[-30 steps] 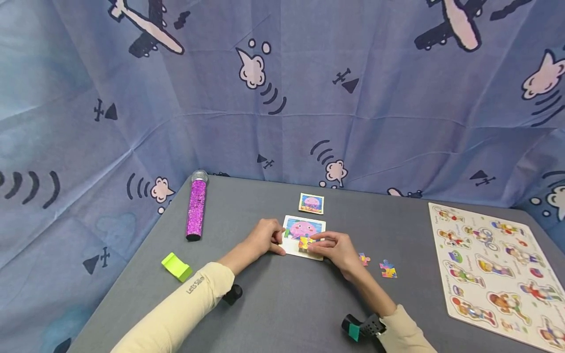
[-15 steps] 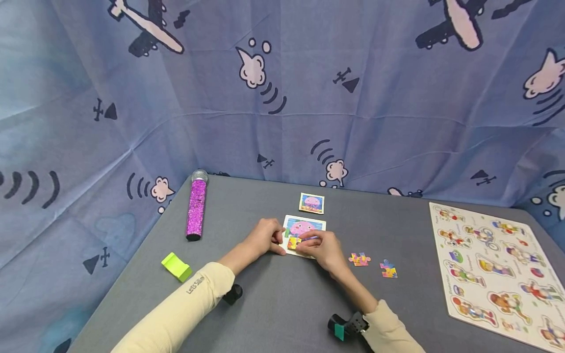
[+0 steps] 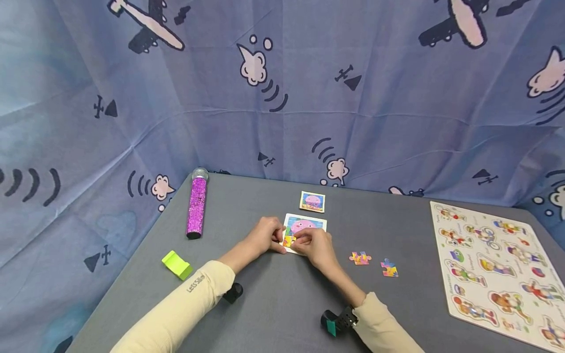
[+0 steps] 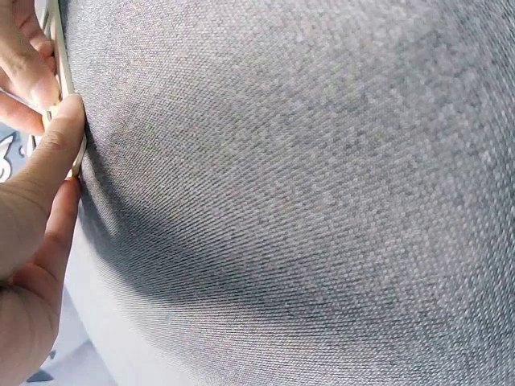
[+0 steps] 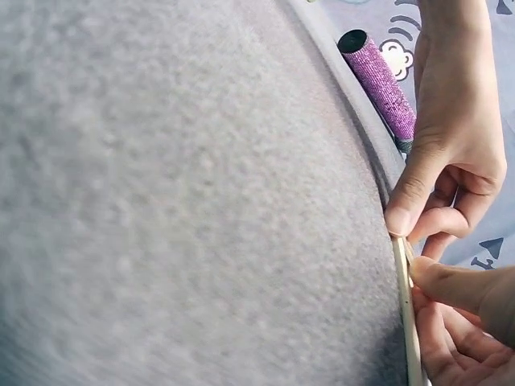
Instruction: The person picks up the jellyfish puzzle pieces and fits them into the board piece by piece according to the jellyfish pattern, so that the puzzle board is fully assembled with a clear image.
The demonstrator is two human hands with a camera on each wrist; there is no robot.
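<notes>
A small white-rimmed puzzle board (image 3: 325, 225) with a pink sea-creature picture lies mid-table. My left hand (image 3: 267, 234) grips its left edge; in the left wrist view, the left thumb (image 4: 63, 137) lies along the board's side. Over the board's lower left corner, my right hand (image 3: 319, 249) pinches a yellow puzzle piece (image 3: 288, 241), its fingertips partly covering it. In the right wrist view the right thumb (image 5: 426, 273) presses close beside the left hand's fingers. Two loose puzzle pieces, one pink and yellow (image 3: 360, 258), one blue and yellow (image 3: 389, 268), lie to the right.
Behind the board lies a small picture card (image 3: 312, 201) with a similar pink creature. A purple glittery microphone (image 3: 196, 203) and a lime-green block (image 3: 177, 265) are at the left. A large white board of figure pictures (image 3: 499, 269) covers the right side. A printed curtain (image 3: 282, 98) hangs behind.
My right hand has moved left with the yellow piece, from the middle of the board's lower part to its lower left corner. The left hand stays at the edge.
</notes>
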